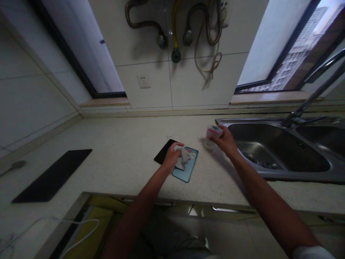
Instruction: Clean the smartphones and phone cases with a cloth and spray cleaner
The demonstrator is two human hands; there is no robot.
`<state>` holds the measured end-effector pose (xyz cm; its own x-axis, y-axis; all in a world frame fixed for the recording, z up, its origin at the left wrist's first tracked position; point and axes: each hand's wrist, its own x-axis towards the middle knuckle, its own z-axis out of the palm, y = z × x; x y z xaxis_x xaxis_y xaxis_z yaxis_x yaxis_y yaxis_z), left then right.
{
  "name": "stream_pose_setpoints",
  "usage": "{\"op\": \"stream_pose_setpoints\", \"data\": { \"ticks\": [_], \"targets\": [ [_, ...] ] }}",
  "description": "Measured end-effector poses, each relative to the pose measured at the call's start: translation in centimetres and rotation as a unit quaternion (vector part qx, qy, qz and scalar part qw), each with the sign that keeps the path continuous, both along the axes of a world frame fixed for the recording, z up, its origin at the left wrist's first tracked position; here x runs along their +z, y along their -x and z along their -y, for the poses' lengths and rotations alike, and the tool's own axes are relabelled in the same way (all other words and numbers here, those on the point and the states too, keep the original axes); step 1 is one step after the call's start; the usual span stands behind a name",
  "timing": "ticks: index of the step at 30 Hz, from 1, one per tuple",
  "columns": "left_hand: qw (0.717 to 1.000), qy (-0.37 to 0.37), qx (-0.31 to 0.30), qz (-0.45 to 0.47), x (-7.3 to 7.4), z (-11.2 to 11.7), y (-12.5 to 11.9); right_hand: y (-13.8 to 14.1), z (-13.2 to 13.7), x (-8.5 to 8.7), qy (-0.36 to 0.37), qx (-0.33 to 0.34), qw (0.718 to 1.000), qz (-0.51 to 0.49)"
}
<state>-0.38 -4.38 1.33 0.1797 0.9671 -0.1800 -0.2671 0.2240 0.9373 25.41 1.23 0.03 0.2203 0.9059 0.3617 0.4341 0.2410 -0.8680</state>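
My left hand [172, 155] is closed on a crumpled white cloth [183, 159] and presses it onto a light blue phone case [188, 169] lying flat on the counter. A black phone [163, 152] lies partly under the case and my hand. My right hand [225, 141] is closed round a small clear container with a pink band [213, 133], held just above the counter by the sink's left rim.
A steel double sink [280, 151] with a tall tap [312, 97] fills the right. A black mat [54, 174] lies on the pale counter [121, 154] at left, with a white cable [81, 225] near the front edge. Hoses and a wall socket [143, 81] hang behind.
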Motion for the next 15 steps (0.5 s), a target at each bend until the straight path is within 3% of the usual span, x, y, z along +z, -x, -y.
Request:
{"op": "stream_pose_setpoints", "data": {
  "ticks": [4, 8, 11, 15],
  "targets": [
    [0.999, -0.019, -0.013, -0.046, 1.2, -1.0, -0.6, 0.5, 0.5, 1.1, -0.015, -0.002, 0.992, -0.123],
    [0.996, -0.011, -0.034, -0.08, 1.4, -1.8, -2.2, 2.8, 1.7, 2.2, -0.045, 0.079, 0.952, -0.293],
    [0.994, -0.037, -0.064, -0.082, 1.0, -1.8, -3.6, 4.6, 2.5, 2.1, -0.056, 0.116, 0.95, -0.284],
    [0.999, -0.038, 0.01, -0.017, 0.2, -1.6, -4.8, 5.8, 3.1, 1.3, -0.079, 0.11, 0.966, -0.221]
  ]
}}
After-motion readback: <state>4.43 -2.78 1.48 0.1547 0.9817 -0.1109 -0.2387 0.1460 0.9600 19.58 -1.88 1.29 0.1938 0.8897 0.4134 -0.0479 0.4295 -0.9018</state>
